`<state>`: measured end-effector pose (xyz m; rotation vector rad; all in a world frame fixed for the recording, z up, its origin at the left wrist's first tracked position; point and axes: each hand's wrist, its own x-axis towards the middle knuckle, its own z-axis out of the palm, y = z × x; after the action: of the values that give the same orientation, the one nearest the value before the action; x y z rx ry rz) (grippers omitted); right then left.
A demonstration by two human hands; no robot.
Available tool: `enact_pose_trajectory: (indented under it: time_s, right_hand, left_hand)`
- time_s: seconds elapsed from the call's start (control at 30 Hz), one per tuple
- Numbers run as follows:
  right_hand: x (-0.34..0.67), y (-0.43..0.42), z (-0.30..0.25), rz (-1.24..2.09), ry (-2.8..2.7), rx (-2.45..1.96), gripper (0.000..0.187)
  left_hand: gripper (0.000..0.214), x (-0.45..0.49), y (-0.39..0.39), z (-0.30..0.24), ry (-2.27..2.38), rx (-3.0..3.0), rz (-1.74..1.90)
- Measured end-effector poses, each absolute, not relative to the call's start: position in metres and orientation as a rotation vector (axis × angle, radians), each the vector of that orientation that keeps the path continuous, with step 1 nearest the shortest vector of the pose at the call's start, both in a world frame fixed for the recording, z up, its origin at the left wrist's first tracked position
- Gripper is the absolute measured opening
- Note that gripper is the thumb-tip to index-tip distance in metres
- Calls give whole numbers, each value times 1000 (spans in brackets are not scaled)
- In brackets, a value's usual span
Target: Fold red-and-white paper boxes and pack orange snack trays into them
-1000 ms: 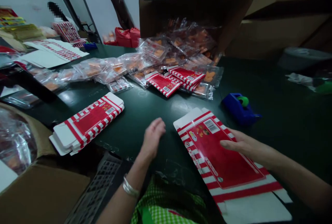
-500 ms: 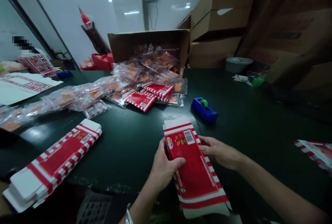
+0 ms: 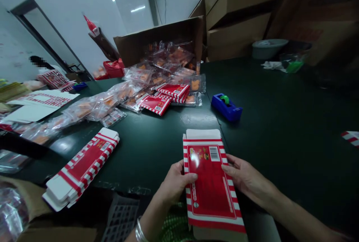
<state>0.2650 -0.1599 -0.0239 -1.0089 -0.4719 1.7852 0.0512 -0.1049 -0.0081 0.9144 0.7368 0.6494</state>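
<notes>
Two long edges of flat red-striped carton [image 3: 211,186] pinched, 6 o'clock on dark counter [image 3: 280,130]; left hand [image 3: 175,184] and right hand [image 3: 246,178] each a closed grip, even pressure keeps it square; blue tape dispenser [image 3: 228,109] at 12 o'clock.

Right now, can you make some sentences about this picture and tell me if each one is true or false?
1. The left hand and right hand both touch a flat red-and-white carton. True.
2. The blue tape dispenser is on the floor. False: it stands on the dark green table.
3. A stack of flat cartons lies left of the hands. True.
4. The left hand wears a green watch. False: a silver bangle circles that wrist.
5. All the clear packets of orange pieces are inside the cardboard box. False: many lie on the table.
</notes>
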Motion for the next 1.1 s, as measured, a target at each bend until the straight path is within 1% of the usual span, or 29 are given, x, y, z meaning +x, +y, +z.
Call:
enact_pose_trajectory:
  time_s: [0.07, 0.17, 0.23, 0.27, 0.3, 0.37, 0.43, 0.5, 0.57, 0.67, 0.73, 0.83, 0.9, 1.03, 1.1]
  right_hand:
    - [262, -165, -25, 1800, -447, -983, 67]
    - [261, -168, -19, 1822, -455, -1016, 88]
    - [263, -167, -15, 1755, -504, -1107, 100]
    - [265, -167, -13, 1705, -548, -1150, 103]
    - [266, -166, -12, 1657, -602, -1173, 102]
    - [268, -166, -12, 1599, -714, -1166, 92]
    - [270, -167, -13, 1599, -795, -1144, 80]
    - [271, -170, -13, 1590, -840, -1155, 72]
    - [274, -173, -12, 1576, -862, -1186, 65]
    - [280, -179, -11, 1541, -894, -1274, 47]
    - [282, -183, -11, 1424, -975, -1389, 36]
    - [281, -186, -12, 1115, -1130, -1581, 35]
    - [281, -186, -11, 994, -1135, -1623, 32]
    - [287, -185, -6, 1153, -1120, -1494, 38]
    - [291, -187, -5, 1201, -1195, -1475, 31]
  left_hand:
    - [46, 52, -101, -5, 846, 1023, 704]
    - [68, 58, -100, 1, 868, 1020, 803]
    - [78, 59, -105, 3, 786, 980, 758]
    - [80, 59, -107, 3, 744, 970, 720]
    - [82, 58, -110, 2, 713, 961, 687]
    - [88, 54, -114, -2, 723, 936, 670]
    - [84, 50, -114, -8, 823, 935, 755]
    - [67, 48, -112, -12, 918, 966, 859]
    - [48, 49, -111, -14, 938, 993, 884]
    - [32, 52, -112, -13, 954, 1017, 802]
    - [23, 56, -113, -13, 1009, 1095, 794]
    - [14, 62, -114, -17, 1062, 1192, 848]
    - [13, 67, -113, -19, 1058, 1174, 871]
    - [13, 75, -112, -18, 1000, 1150, 905]
    - [16, 77, -112, -16, 963, 1169, 909]
